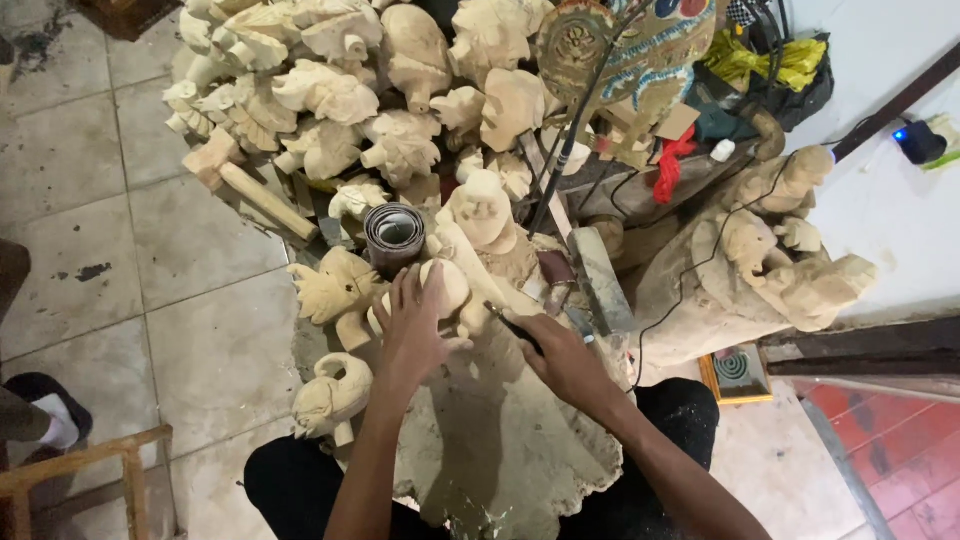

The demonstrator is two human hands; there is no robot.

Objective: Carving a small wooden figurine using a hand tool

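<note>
Two hands at one pale rounded wooden carving (447, 285).
Left hand (412, 325) grasps the carving; right hand (563, 357), just beside, grips one thin dark carving tool (512, 327). One grey sandpaper roll (393, 236) lies beyond the left hand.

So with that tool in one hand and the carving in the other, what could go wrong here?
The left hand steadies the pale wooden carving close to where the right hand points a thin dark tool; a slip could catch the fingers. The heaped pile of carvings just behind might tumble if knocked. A black cable trails near the right arm and could snag.
</note>
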